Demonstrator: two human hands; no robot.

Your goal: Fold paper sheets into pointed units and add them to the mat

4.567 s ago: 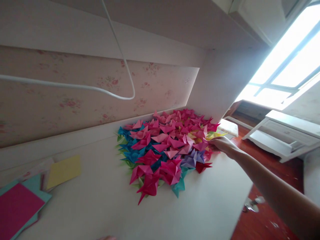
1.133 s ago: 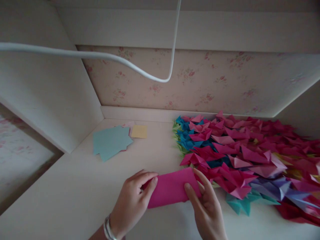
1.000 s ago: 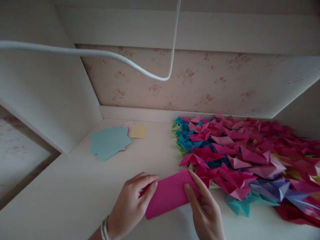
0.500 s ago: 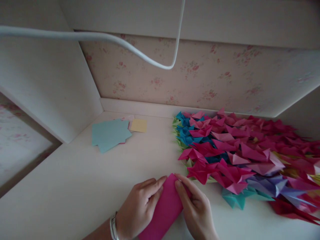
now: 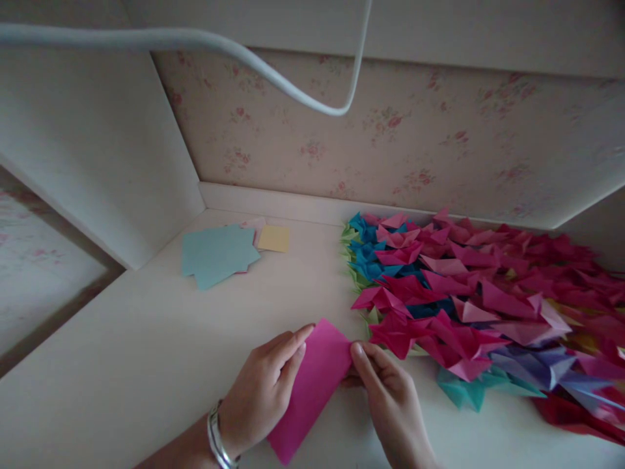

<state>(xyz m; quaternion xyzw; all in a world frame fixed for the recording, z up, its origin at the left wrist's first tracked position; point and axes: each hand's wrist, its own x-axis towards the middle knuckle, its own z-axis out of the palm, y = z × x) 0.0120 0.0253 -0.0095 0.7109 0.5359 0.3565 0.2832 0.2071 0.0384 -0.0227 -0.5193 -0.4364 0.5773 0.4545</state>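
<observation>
Item: pink paper [image 5: 312,391], one narrow rectangle, plain-faced, slanting from upper right to lower left. Probably a folded sheet; layer count cannot be told. Location: between the two hands, above or on the near part of the tabletop [image 5: 122,365]; whether it touches the surface cannot be told.

Left hand [image 5: 273,378]: lies along the paper's left long edge, thumb and forefinger close together near the upper end, holding it. Silver bracelet [image 5: 218,433] at the wrist.

Right hand [image 5: 378,378]: narrow pinch on the upper right corner, thumb uppermost, other fingers partly hidden behind.

Step in hand, by judgement: turning and squaring the paper between the fingers. Next move appears to call for aligned edges, a steady left hold and a light right pinch, so the sheet does not skew.

Adjacent: folded paper shapes [image 5: 469,293], many, mostly pink, massed just beyond the right hand. Light blue sheets [image 5: 217,254] and yellow paper [image 5: 274,239], flat, well apart from both hands, toward the back left.
</observation>
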